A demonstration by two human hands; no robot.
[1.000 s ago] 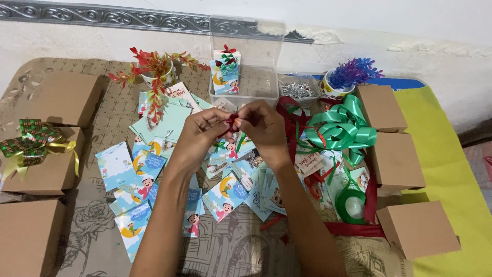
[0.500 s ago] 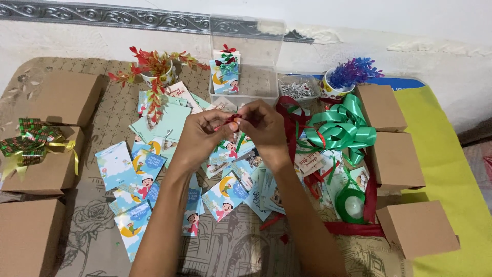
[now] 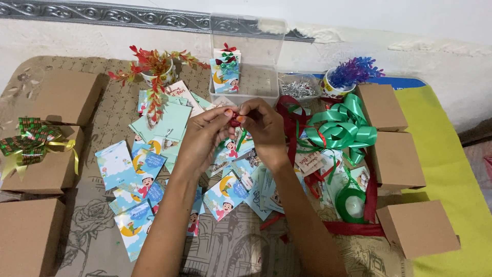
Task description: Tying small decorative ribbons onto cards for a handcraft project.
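The small red ribbon piece (image 3: pixel 235 121) sits pinched between your two hands, held up above the scattered cards at the middle of the bench (image 3: pixel 92 102). Your left hand (image 3: pixel 207 136) comes at it from the left, thumb and forefinger closed on the ribbon's left side; your right hand (image 3: pixel 264 125) meets it from the right, fingertips closed on the other side. The piece is too small and too covered by your fingers to read a long axis; it lies roughly across the gap from one hand to the other. Neither hand is clearly nearer, as both touch it. A thin green strand (image 3: pixel 242 139) hangs down just below the pinch.

The clear plastic box (image 3: pixel 256 46) with finished cards stands just beyond your hands, on the far side. The green ribbon bow (image 3: pixel 342 125) lies to the right, the brown boxes (image 3: pixel 397 159) further right.

Against the picture from half a second ago, your hands remain in the same spot with fingertips together; the fingers have shifted only slightly around the ribbon, and nothing on the bench has moved.
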